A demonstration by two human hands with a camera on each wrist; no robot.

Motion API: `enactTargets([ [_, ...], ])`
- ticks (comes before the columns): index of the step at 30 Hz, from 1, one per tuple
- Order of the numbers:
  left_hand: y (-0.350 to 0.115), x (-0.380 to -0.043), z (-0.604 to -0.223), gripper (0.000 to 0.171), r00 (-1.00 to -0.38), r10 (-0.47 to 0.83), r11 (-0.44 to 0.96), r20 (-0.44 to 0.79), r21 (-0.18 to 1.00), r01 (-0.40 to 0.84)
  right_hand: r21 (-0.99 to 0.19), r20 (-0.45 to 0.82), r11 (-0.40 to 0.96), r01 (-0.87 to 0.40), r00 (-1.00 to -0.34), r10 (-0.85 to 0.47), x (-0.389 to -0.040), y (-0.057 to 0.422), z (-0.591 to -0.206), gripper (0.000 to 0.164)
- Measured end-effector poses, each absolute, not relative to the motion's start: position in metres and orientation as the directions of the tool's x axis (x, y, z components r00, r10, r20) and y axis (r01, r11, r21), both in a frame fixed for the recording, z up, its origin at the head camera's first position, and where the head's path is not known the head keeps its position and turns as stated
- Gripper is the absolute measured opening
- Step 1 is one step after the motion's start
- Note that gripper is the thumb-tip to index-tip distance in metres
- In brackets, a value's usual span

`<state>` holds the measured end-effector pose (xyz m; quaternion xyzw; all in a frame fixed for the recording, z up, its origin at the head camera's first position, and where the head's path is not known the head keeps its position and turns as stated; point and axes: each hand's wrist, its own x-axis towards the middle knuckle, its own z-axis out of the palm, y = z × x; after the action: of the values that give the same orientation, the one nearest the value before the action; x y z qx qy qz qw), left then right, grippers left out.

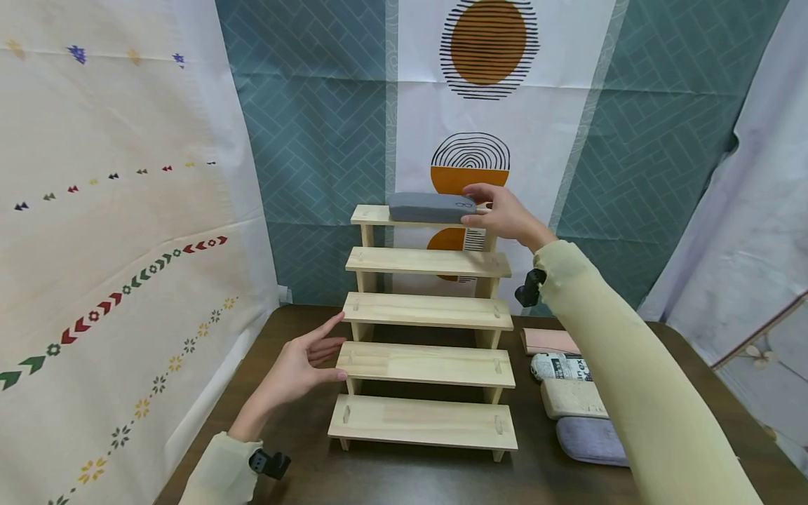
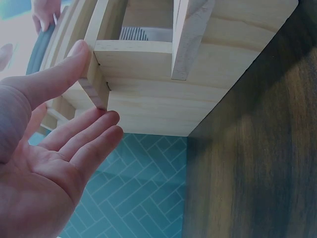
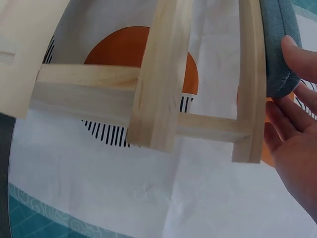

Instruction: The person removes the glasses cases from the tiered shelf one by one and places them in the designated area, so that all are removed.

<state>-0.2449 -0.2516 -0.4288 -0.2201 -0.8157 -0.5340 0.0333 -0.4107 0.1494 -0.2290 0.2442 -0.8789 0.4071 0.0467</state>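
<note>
A five-step wooden display rack point(image 1: 429, 309) stands on the dark table. On its top step lies a grey-blue glasses case point(image 1: 424, 207) with a small glasses mark at its right end. My right hand point(image 1: 505, 212) holds that end between thumb and fingers; in the right wrist view the case point(image 3: 281, 49) runs up along the step. At the rack's left side, my left hand point(image 1: 295, 369) spans the end of the second step from the bottom. Thumb and fingertips touch opposite edges of this board point(image 2: 94, 79) in the left wrist view.
Right of the rack, partly behind my right sleeve, several cases lie in a row: a pink one point(image 1: 548, 341), a print-covered one point(image 1: 558, 366), a cream one point(image 1: 571, 398) and a purple-grey one point(image 1: 590, 440). Patterned cloths point(image 1: 303, 105) hang behind and beside the table point(image 1: 416, 484).
</note>
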Motion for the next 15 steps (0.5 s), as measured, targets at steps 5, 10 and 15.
enactTargets([
  [5,-0.2512,-0.2442,-0.4276,0.103,-0.901,0.323,0.339,0.289,0.854,0.395,-0.709,0.250,0.552,-0.438,-0.889,-0.385,-0.4080,0.1554,-0.2253,0.065],
  [10,-0.2513,-0.2439,-0.4262,0.104,-0.905,0.316,0.349,0.284,0.852,0.390,-0.704,0.230,0.565,-0.431,-0.891,-0.392,-0.4080,0.1540,-0.2224,0.075],
  [15,-0.2511,-0.2437,-0.4287,0.104,-0.908,0.316,0.349,0.275,0.856,0.381,-0.707,0.239,0.548,-0.446,-0.881,-0.409,-0.4097,0.1524,-0.2254,0.073],
])
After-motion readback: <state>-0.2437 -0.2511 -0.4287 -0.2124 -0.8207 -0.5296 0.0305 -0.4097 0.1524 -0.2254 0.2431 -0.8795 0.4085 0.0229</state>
